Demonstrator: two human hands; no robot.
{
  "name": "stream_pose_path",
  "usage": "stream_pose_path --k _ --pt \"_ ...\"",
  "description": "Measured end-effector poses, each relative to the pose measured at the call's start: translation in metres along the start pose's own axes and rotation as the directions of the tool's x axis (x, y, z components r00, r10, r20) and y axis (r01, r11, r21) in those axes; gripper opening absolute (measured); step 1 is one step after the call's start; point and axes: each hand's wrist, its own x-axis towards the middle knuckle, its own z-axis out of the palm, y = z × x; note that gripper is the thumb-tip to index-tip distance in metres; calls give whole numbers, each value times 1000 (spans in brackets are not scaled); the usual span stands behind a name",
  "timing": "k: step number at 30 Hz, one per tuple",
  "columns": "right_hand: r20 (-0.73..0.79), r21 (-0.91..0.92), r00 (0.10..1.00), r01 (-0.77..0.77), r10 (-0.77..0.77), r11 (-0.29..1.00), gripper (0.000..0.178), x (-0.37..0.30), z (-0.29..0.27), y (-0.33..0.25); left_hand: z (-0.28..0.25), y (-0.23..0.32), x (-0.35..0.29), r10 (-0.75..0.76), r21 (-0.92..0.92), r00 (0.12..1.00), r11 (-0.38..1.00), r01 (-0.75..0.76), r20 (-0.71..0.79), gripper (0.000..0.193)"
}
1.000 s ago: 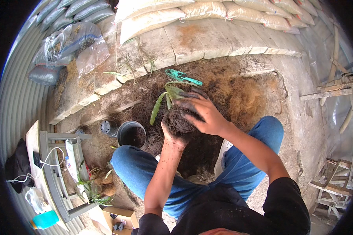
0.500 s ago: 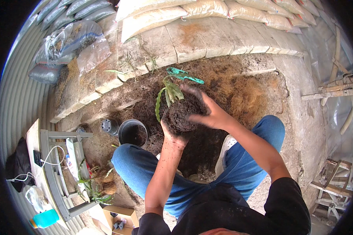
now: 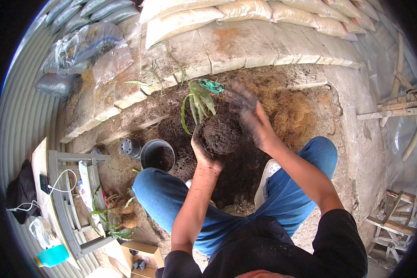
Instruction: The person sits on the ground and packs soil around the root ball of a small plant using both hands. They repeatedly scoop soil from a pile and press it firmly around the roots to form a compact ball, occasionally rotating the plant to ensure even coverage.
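Note:
My left hand (image 3: 206, 156) cups the dark, rounded root ball (image 3: 221, 135) of a potted-type plant from below and the left side, fingers wrapped round it. Long, flat green leaves (image 3: 200, 103) of the plant lean away from me. My right hand (image 3: 260, 125) is apart from the root ball, just to its right, soil-covered, with spread fingers blurred by motion. Behind the leaves lies a teal-green object (image 3: 211, 85), partly hidden; its kind cannot be made out. Dark loose soil (image 3: 238, 178) covers the ground under my hands.
A black pot (image 3: 157, 156) and a smaller grey pot (image 3: 130, 148) stand left of my knee. Brown fibre (image 3: 294, 111) lies to the right. A low concrete ledge (image 3: 227, 58) with stacked sacks (image 3: 185, 27) runs across the far side. A grey bench (image 3: 55, 185) and cardboard box (image 3: 148, 252) sit at left.
My right hand has moved off the root ball, to the right. The leaves have shifted and cover more of the teal-green object. My left hand still holds the root ball.

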Motion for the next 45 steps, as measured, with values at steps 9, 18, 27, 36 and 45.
stream_pose_path --k 9,18,27,36,45 --pt "151 -487 986 140 -74 862 68 -2 0 -6 -12 1 1 172 4 981 985 -173 94 43" --pt "236 -531 963 237 -126 813 75 -2 -2 -5 -3 -1 -1 239 3 971 971 -239 -2 45" --pt "83 -283 979 203 -187 937 75 -9 -1 9 -2 -3 0 220 -1 975 975 -220 4 42" --pt "272 -547 960 209 -64 810 71 -3 -9 -7 -15 -7 4 318 153 948 937 -314 1 43" --pt "392 -693 920 309 -19 652 75 -1 -4 -20 -4 -4 -3 277 117 960 955 -273 -23 43"
